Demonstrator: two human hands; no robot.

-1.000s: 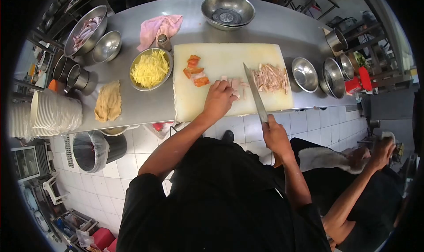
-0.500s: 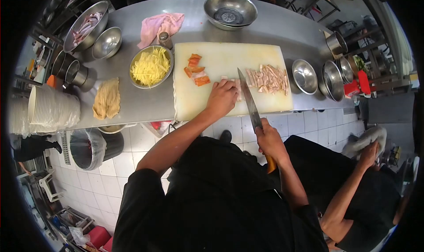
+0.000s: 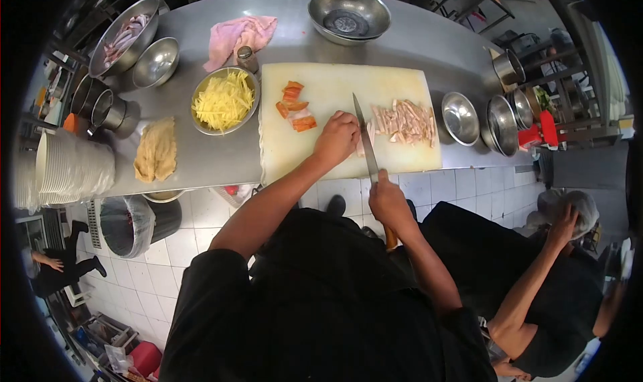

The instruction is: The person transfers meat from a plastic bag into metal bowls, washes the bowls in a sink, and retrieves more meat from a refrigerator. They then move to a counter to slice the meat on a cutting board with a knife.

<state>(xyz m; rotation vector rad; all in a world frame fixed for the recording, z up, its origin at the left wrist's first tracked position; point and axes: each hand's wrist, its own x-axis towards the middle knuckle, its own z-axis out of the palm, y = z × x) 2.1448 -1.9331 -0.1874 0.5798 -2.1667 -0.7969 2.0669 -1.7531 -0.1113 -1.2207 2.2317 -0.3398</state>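
My right hand (image 3: 390, 200) grips the handle of a long kitchen knife (image 3: 365, 129), its blade pointing away from me over the white cutting board (image 3: 335, 77). Curled fingers of my left hand (image 3: 338, 139) press down on a piece of pale pink meat (image 3: 362, 147), close to the left side of the blade; the hand hides part of it. Right of the blade lies a pile of thin meat strips (image 3: 404, 122). Several orange-edged pieces (image 3: 292, 105) lie on the board's left part. A bowl of yellow shreds (image 3: 223, 102) stands beside the board.
A pink cloth (image 3: 234, 37), a shaker (image 3: 247, 58) and a tan cloth (image 3: 155, 149) lie or stand to the left. Steel bowls (image 3: 349, 17) sit behind the board, others (image 3: 460, 118) at its right. A co-worker (image 3: 546, 281) is close on my right. A bin (image 3: 127, 226) stands below left.
The knife and my right hand have shifted slightly left, and the blade stands closer to my left fingers. The co-worker's hand at right has moved up a little.
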